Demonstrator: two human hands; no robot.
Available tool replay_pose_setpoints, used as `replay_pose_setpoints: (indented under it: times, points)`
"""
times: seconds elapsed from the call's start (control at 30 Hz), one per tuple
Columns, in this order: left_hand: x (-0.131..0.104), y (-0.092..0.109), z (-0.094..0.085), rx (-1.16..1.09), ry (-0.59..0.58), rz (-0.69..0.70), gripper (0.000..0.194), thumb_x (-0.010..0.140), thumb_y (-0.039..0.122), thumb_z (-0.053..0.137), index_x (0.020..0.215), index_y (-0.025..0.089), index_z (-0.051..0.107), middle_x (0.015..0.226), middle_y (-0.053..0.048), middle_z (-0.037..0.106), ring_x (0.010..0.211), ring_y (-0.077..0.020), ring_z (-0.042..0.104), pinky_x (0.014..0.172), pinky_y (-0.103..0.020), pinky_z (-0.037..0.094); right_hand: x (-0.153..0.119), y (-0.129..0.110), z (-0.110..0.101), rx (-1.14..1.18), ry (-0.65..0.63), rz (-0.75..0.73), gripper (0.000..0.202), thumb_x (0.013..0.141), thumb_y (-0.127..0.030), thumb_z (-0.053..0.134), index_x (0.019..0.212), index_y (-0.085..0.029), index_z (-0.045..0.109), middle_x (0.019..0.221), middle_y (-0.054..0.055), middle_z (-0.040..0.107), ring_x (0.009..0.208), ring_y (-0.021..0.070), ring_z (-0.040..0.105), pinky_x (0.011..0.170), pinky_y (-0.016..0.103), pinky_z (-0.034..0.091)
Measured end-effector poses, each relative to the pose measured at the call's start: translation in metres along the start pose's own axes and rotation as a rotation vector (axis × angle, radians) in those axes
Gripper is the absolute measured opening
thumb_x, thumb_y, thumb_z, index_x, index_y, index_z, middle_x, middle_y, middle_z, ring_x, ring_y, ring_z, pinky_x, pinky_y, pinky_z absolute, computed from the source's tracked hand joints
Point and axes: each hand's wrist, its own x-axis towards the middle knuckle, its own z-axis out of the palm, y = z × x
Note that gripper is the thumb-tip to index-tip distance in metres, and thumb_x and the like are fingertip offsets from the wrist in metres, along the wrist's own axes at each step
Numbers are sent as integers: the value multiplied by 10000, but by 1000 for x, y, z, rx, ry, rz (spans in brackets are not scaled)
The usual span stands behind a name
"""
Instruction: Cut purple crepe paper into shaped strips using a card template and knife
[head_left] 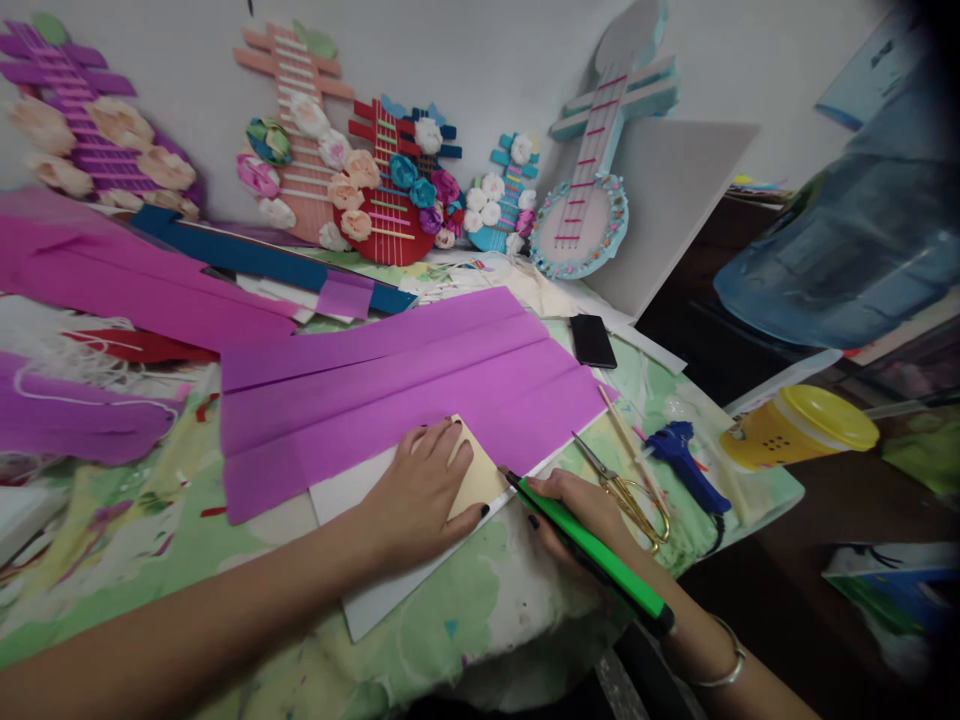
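- Work material: I observe a purple sheet (405, 380), broad and matte, with lengthwise fold lines. It lies across the middle of the table (465, 630), whose surface is a green-and-white patterned cloth.
- Backing: a white board (390, 590) extends from the sheet toward the table's near edge. A cream card (480, 480) lies at the sheet's near side, partly covered by fingers.
- Right side of the table: gold-handled scissors (619, 490) and a thin stick (634, 440) lie just beside the right hand. A blue glue gun (690, 465) lies farther out, toward the table's right corner; a yellow tub (795, 430) stands near that corner.
- Far side: a flat black object (592, 341) lies just beyond the sheet. Decorated guitar shapes (390, 190) lean against the wall along the far edge. A dark blue strip (285, 262) lies between them and the sheet.
- Obstruction: the left hand and forearm cover part of the board and card.
- Left hand (420, 485): laid flat, palm down, fingers slightly spread, touching the card and board; it grasps nothing.
- Right hand (577, 510): closed around a green cutter (600, 550), held tilted, its tip at the card's right corner. I cannot tell whether the tip makes contact.
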Motion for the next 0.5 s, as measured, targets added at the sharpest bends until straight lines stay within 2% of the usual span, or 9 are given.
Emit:
replay_pose_setpoints:
  times: [0.13,0.27,0.5]
  points:
    - [0,0,-1,25,-12,9,539,896,504,438,1257,108,496,1457,-236,387,1354,-378,324,1084,-546,248,-3,1,-1,-11,-22,44,307,729,-83,549,986,-247,516,717,-26,608,601,146,588,535,243,425]
    - [0,1,-3,29,-31,5,556,902,512,427,1272,102,491,1461,-236,383,1365,-378,311,1091,-544,240,-6,5,-1,-21,-44,21,362,730,-67,540,1040,-251,503,692,-46,602,564,131,569,532,234,423]
    - [-1,0,-3,13,-33,1,563,900,514,431,1281,104,487,1466,-236,379,1366,-376,313,1091,-548,240,-5,4,-1,-60,-4,-2,340,733,-96,536,1039,-243,526,710,-30,609,568,132,583,518,231,424]
